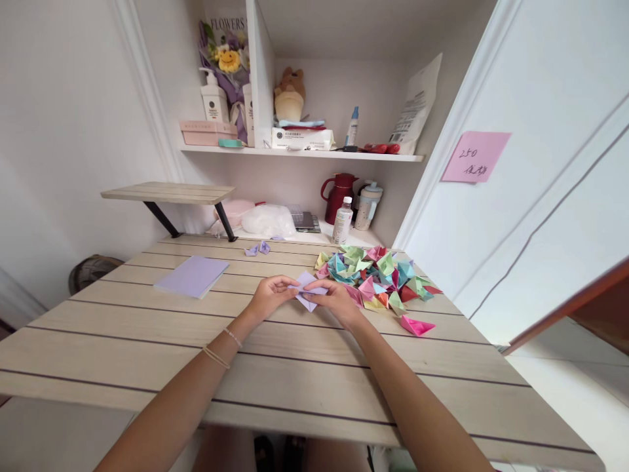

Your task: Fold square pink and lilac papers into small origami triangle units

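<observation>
A partly folded lavender paper (307, 303) is held between both hands above the middle of the slatted table. My left hand (272, 297) pinches its left side between thumb and fingers. Its right side is gripped by my right hand (334, 299), the thumb lying near the centre folds. Just beyond my right hand lies a heap of colourful folded paper boats (366, 265), with a bright pink boat (417, 326) apart in front of it. Two small lavender folded pieces (258, 248) sit behind my left hand. A stack of lavender paper (194, 276) rests at the left.
At the table's back stand a bottle (343, 221), a dark red jug (339, 196) and a pale tumbler (368, 206). A small raised shelf (168, 192) on black legs is at the back left, beside a clear plastic bag (268, 219). The table's front edge runs beneath my forearms.
</observation>
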The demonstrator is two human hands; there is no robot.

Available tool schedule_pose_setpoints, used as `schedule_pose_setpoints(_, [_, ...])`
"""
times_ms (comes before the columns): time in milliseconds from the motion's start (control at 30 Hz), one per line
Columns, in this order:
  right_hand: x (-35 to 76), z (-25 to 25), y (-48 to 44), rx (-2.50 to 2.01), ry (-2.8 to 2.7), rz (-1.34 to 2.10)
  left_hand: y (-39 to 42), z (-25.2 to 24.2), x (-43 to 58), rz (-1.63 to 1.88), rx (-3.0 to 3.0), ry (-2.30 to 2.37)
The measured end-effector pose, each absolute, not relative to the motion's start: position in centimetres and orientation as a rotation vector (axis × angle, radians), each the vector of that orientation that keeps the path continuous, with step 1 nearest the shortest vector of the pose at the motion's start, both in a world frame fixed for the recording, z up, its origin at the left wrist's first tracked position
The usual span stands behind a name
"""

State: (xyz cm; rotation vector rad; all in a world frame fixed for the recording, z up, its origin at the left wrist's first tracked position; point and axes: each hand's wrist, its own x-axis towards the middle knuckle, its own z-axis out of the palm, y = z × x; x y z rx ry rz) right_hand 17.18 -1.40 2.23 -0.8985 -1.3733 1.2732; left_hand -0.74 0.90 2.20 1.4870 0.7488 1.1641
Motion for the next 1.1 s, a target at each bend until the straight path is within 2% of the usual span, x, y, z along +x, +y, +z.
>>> schedule_pose_setpoints(433, [17.4,2.8,-1.6,-1.038,-1.444,0.94,0.7,2.3,-0.7,1.148,1.582,0.881])
schedule_pose_setpoints(933, [17.3,1.8,-1.2,-1.037,-1.468,0.904,0.8,1.5,-0.2,1.026,1.41,0.831])
schedule_pose_setpoints(1100, [17.0,1.2,-1.1,-1.077,-1.345,1.04,0.8,1.7,-0.2,0.996,1.444,0.81])
